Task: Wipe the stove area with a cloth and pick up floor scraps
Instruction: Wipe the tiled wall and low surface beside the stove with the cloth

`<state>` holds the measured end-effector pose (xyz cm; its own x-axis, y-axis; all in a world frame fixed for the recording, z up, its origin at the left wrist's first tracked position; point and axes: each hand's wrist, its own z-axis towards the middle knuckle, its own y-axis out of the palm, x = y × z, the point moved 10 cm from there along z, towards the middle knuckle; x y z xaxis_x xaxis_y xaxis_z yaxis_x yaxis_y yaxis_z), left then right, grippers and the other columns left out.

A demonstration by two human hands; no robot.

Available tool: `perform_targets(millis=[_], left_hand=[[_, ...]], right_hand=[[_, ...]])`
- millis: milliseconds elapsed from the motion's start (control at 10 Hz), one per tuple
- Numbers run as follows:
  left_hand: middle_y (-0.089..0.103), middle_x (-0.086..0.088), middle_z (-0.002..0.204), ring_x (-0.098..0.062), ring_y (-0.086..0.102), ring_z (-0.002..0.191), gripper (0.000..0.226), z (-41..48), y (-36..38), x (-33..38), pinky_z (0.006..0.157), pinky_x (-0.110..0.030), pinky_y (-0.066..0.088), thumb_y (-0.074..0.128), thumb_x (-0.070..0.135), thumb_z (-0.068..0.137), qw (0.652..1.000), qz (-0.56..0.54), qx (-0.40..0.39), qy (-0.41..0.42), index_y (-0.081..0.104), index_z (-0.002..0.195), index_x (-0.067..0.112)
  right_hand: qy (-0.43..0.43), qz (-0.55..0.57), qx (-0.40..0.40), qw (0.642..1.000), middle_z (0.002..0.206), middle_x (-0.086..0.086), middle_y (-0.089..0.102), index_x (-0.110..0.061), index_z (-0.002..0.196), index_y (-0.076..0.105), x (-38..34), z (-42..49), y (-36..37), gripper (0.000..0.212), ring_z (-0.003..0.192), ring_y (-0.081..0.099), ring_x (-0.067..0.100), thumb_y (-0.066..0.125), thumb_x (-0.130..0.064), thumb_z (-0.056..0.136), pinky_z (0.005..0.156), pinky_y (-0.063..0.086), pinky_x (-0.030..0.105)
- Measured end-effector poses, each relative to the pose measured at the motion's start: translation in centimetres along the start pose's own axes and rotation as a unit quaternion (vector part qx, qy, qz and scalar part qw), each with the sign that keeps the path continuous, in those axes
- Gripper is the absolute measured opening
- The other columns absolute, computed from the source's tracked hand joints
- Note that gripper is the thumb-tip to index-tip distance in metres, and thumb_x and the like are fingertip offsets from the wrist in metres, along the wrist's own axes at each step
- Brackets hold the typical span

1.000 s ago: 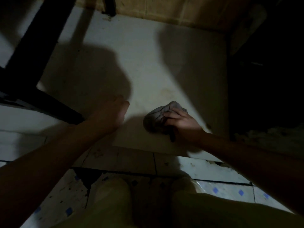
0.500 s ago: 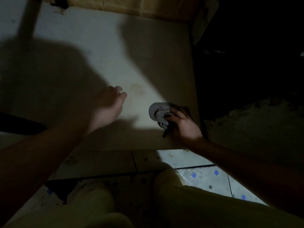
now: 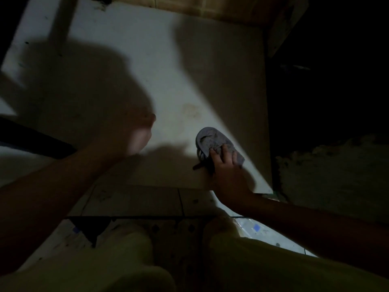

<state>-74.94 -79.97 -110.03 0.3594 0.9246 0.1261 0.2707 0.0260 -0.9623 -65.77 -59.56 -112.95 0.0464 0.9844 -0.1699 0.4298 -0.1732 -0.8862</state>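
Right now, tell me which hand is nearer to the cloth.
Right. The right hand is pressed on the cloth, fingers on top. The left hand is off to the cloth's left, apart from it over the white surface.

Cloth (image 3: 212, 142), under the right hand (image 3: 226, 165): grey-lilac, mottled with darker grey marks. Work surface (image 3: 147, 60): plain off-white, with a faint yellowish-brown stain at 11 o'clock from the cloth. Back wall (image 3: 189, 5), at 12 o'clock: tan. Floor tiles (image 3: 252, 228), at 6 o'clock from the cloth: white with small blue diamond motifs and dark specks. Trousers (image 3: 252, 270): pale yellow-green, unpatterned. Region at 3 o'clock: black, unreadable.
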Motion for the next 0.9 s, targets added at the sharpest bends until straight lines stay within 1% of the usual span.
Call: perform_targets(millis=[100, 200, 300, 400, 500, 600, 700, 800, 900], left_hand=[[0.053, -0.020, 0.126, -0.037, 0.050, 0.114, 0.037, -1.1, -0.2, -1.8, 0.098, -0.047, 0.040, 0.046, 0.019, 0.093, 1.000, 0.000, 0.020, -0.023, 0.053, 0.125, 0.003], [0.056, -0.024, 0.119, -0.040, 0.050, 0.110, 0.033, -3.2, -0.5, -2.9, 0.096, -0.048, 0.040, 0.052, 0.011, 0.089, 0.999, -0.011, 0.009, -0.046, 0.058, 0.119, -0.002], [0.054, -0.021, 0.118, -0.036, 0.050, 0.109, 0.029, -5.0, -0.3, -2.9, 0.094, -0.046, 0.041, 0.054, 0.012, 0.089, 0.999, -0.012, -0.008, -0.049, 0.059, 0.116, 0.002], [0.053, -0.012, 0.120, -0.033, 0.051, 0.110, 0.023, -7.7, -0.2, -3.7, 0.090, -0.042, 0.042, 0.048, 0.016, 0.092, 0.997, 0.016, 0.002, -0.076, 0.057, 0.113, 0.011], [0.054, -0.013, 0.125, -0.032, 0.053, 0.111, 0.027, -10.5, 0.4, -3.9, 0.092, -0.042, 0.039, 0.049, 0.016, 0.092, 0.996, 0.040, 0.009, -0.077, 0.055, 0.118, 0.011], [0.054, -0.018, 0.130, -0.034, 0.055, 0.112, 0.033, -12.7, 1.3, -4.9, 0.090, -0.042, 0.040, 0.054, 0.012, 0.091, 0.994, 0.036, 0.007, -0.100, 0.055, 0.123, 0.005], [0.054, -0.017, 0.131, -0.032, 0.052, 0.117, 0.035, -14.4, 1.7, -6.0, 0.097, -0.041, 0.037, 0.058, 0.010, 0.089, 0.992, 0.022, -0.008, -0.127, 0.056, 0.124, 0.005], [0.065, -0.028, 0.104, -0.042, 0.064, 0.092, 0.024, -15.7, 1.0, -6.4, 0.081, -0.048, 0.049, 0.073, -0.005, 0.072, 0.991, 0.019, 0.005, -0.131, 0.067, 0.096, -0.007], [0.065, -0.034, 0.098, -0.048, 0.065, 0.082, 0.031, -15.9, 0.8, -6.4, 0.071, -0.055, 0.052, 0.076, -0.016, 0.060, 0.992, -0.004, 0.013, -0.126, 0.067, 0.090, -0.013]], right_hand=[[-0.033, 0.020, -0.026, 0.999, 0.158, 0.014, 0.001, -0.022, 0.149, 0.013, -2.5, 0.3, 0.5, 0.071, 0.143, 0.000, 0.041, 0.052, -0.011, 0.091, 0.109, 0.030, 0.052], [-0.071, 0.021, -0.043, 0.996, 0.158, 0.012, -0.003, -0.022, 0.149, 0.012, -4.8, 0.7, 1.0, 0.079, 0.143, -0.004, 0.040, 0.059, -0.009, 0.088, 0.109, 0.029, 0.052], [-0.113, 0.015, -0.036, 0.993, 0.158, 0.013, -0.005, -0.021, 0.150, 0.011, -7.3, 0.9, 0.9, 0.069, 0.143, -0.004, 0.041, 0.046, -0.004, 0.093, 0.107, 0.032, 0.049], [-0.142, 0.012, -0.026, 0.989, 0.158, 0.013, -0.005, -0.023, 0.150, 0.009, -10.0, 1.4, 0.8, 0.064, 0.143, -0.004, 0.042, 0.039, -0.007, 0.097, 0.103, 0.038, 0.048], [-0.169, -0.005, -0.033, 0.985, 0.158, 0.013, -0.006, -0.025, 0.150, 0.009, -13.1, 1.8, 1.3, 0.065, 0.143, -0.005, 0.042, 0.043, -0.009, 0.096, 0.101, 0.041, 0.048], [-0.178, 0.004, -0.028, 0.984, 0.159, 0.012, -0.003, -0.026, 0.150, 0.013, -15.5, 2.4, 1.7, 0.064, 0.143, -0.005, 0.042, 0.046, -0.013, 0.097, 0.104, 0.037, 0.051], [-0.201, -0.007, -0.051, 0.978, 0.159, 0.011, -0.005, -0.027, 0.149, 0.012, -17.5, 2.8, 2.6, 0.069, 0.143, -0.004, 0.043, 0.050, -0.011, 0.094, 0.106, 0.034, 0.054], [-0.240, -0.025, -0.068, 0.968, 0.158, 0.011, -0.005, -0.027, 0.149, 0.012, -19.0, 3.0, 3.3, 0.074, 0.143, -0.004, 0.043, 0.053, -0.010, 0.090, 0.108, 0.031, 0.054], [-0.311, -0.051, -0.079, 0.946, 0.158, 0.010, 0.001, -0.025, 0.148, 0.020, -20.4, 2.5, 3.7, 0.069, 0.143, -0.001, 0.044, 0.054, -0.012, 0.089, 0.103, 0.036, 0.056]])
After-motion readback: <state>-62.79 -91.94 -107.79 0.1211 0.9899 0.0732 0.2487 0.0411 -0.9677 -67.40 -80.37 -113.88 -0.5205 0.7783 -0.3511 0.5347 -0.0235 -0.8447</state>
